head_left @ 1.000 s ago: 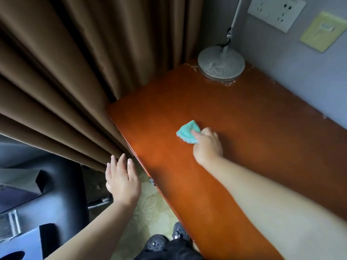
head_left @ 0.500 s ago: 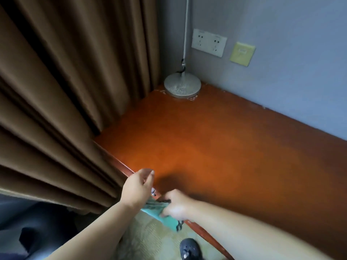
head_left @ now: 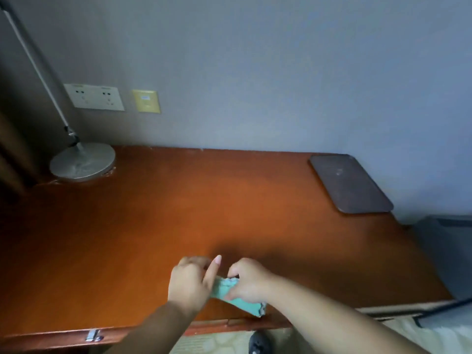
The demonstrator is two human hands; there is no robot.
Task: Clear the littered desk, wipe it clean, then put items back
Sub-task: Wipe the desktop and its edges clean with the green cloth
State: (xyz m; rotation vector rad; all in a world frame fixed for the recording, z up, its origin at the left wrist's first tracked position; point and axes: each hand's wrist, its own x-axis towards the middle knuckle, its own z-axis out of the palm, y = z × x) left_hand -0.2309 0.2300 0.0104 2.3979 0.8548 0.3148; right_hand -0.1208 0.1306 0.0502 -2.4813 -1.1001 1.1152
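A small teal cleaning cloth [head_left: 224, 290] is held between both hands above the near edge of the reddish-brown wooden desk [head_left: 178, 213]. My left hand [head_left: 190, 282] holds the cloth's left end, one finger pointing up. Curled over the cloth's right part is my right hand [head_left: 249, 281], gripping it, and a corner of the cloth hangs below this hand. The cloth looks folded or bunched between the hands.
A desk lamp's round metal base [head_left: 83, 162] stands at the desk's back left corner, its pole leaning left. A dark brown tray [head_left: 351, 182] lies at the back right. Wall sockets [head_left: 94, 97] and a yellow plate [head_left: 146, 101] are on the grey wall. A dark shoe [head_left: 259, 343] shows below the desk edge.
The view swung right from the curtain corner to the whole desk. The cloth left the desk surface, and both hands now hold it together at the near edge.
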